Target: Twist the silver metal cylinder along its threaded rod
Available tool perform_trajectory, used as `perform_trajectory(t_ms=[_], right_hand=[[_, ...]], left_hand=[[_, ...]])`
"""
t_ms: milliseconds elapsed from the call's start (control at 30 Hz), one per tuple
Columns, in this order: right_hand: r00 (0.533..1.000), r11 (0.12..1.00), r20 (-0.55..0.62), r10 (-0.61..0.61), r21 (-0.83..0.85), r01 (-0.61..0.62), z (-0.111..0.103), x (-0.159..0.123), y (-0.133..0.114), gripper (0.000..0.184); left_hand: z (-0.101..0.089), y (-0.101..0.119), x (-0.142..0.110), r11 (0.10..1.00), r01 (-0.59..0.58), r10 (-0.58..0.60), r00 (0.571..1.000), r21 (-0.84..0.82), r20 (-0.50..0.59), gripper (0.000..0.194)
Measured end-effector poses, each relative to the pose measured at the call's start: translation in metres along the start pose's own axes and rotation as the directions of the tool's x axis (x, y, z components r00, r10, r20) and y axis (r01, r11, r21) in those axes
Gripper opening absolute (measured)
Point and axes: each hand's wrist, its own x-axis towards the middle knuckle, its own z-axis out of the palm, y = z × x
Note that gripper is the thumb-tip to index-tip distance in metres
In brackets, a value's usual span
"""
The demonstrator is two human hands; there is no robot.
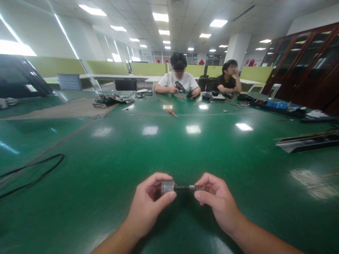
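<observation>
My left hand (150,199) is closed around a grey metal cylinder (167,187), which looks like a small motor. A thin dark shaft (182,187) runs from it to the right and meets a short silver sleeve (191,187). At that far end, my right hand (215,195) pinches a small dark coiled piece, seemingly a spring (199,187), between thumb and fingers. The parts lie in one level line between both hands, just above the green table (169,151). Whether the spring is fixed to the sleeve, I cannot tell.
An orange screwdriver (172,113) lies mid-table. Across from me a person in white (190,83) holds a dark power tool (180,86); another in black (229,83) sits beside. Electronic parts (112,100) stand far left, long metal strips (307,141) right, a black cable (50,169) left.
</observation>
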Motion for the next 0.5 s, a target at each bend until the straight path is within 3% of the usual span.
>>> perform_trajectory(t_ms=[500], right_hand=[[0.997,0.994,-0.034,-0.069,0.086,0.071,-0.0054,-0.0003,0.0057,0.016]], left_hand=[[0.0013,0.0008,0.0012,1.0,0.02,-0.02,1.0,-0.006,-0.015,0.029]])
